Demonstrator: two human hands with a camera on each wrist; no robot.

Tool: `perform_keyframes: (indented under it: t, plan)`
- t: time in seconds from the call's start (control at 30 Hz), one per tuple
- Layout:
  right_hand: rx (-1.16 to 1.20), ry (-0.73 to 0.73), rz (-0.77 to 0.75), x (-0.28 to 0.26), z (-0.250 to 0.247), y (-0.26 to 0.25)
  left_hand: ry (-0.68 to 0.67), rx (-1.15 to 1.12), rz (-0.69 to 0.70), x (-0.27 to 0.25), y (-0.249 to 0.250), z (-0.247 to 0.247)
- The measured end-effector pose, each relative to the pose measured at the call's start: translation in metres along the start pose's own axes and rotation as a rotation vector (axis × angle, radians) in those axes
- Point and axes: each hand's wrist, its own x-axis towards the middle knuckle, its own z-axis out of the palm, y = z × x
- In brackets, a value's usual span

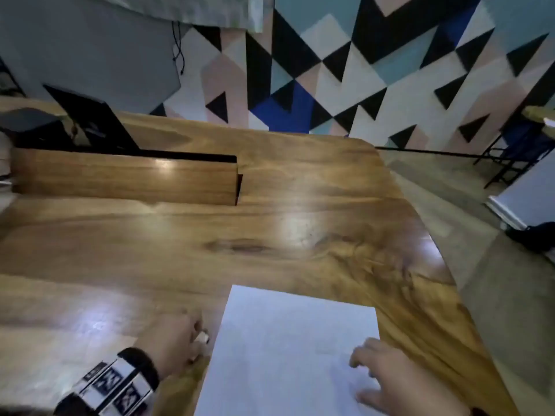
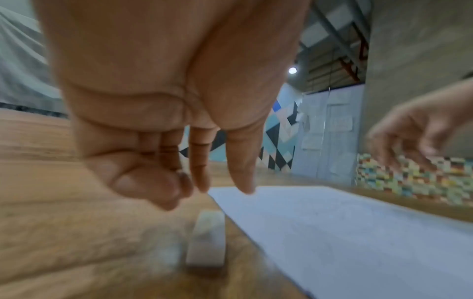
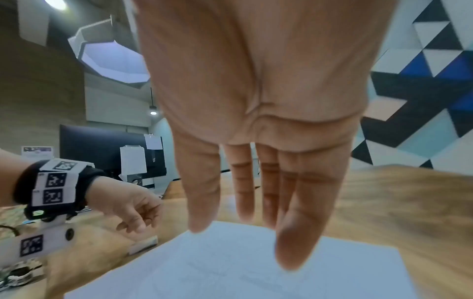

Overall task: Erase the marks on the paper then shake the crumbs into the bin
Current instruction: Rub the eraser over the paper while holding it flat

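Note:
A white sheet of paper (image 1: 285, 355) lies on the wooden table (image 1: 210, 250) near its front edge; faint pencil traces show on it in the right wrist view (image 3: 230, 273). A small white eraser (image 2: 207, 240) lies on the wood just left of the paper's edge. My left hand (image 1: 177, 337) hovers right above the eraser, fingers loosely curled, holding nothing. My right hand (image 1: 387, 373) is over the right part of the paper with its fingers (image 3: 297, 232) straight, just above the sheet. No bin is in view.
A raised wooden panel (image 1: 120, 175) stands across the back left of the table, with a dark screen (image 1: 90, 118) behind it. The table's right edge curves away, with floor (image 1: 480, 250) beyond it.

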Motion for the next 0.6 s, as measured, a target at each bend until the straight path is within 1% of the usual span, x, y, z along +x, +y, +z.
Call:
perform_keyframes:
  t: [0.03,0.07,0.13,0.2,0.27,0.33,0.43,0.53,0.6]
  plan:
    - [0.048,0.044,-0.023,0.018,-0.002,-0.012,-0.021,0.044,-0.009,0.003,0.000,0.005]
    - [0.079,0.096,-0.029,0.024,-0.003,-0.017,-0.014,0.067,-0.040,0.004,0.003,0.009]
    - [0.061,0.120,-0.073,0.040,-0.002,-0.027,-0.010,0.055,-0.083,0.004,0.005,0.017]
    - [0.043,0.089,-0.107,0.055,0.005,-0.036,0.007,-0.018,-0.096,0.002,0.004,0.027]
    - [-0.019,0.082,-0.138,0.073,0.009,-0.047,0.028,-0.068,-0.100,0.000,0.003,0.025]
    - [-0.080,0.058,-0.135,0.093,0.014,-0.056,0.065,-0.124,-0.105,-0.001,0.003,0.017]
    - [-0.089,0.020,-0.109,0.116,0.017,-0.066,0.078,-0.250,-0.081,0.002,0.008,0.004]
    - [-0.099,0.035,-0.122,0.133,0.021,-0.072,0.052,-0.470,-0.013,0.019,0.018,-0.001]
    - [-0.084,0.055,-0.128,0.141,0.026,-0.075,0.038,-0.580,0.000,0.033,0.025,0.001]
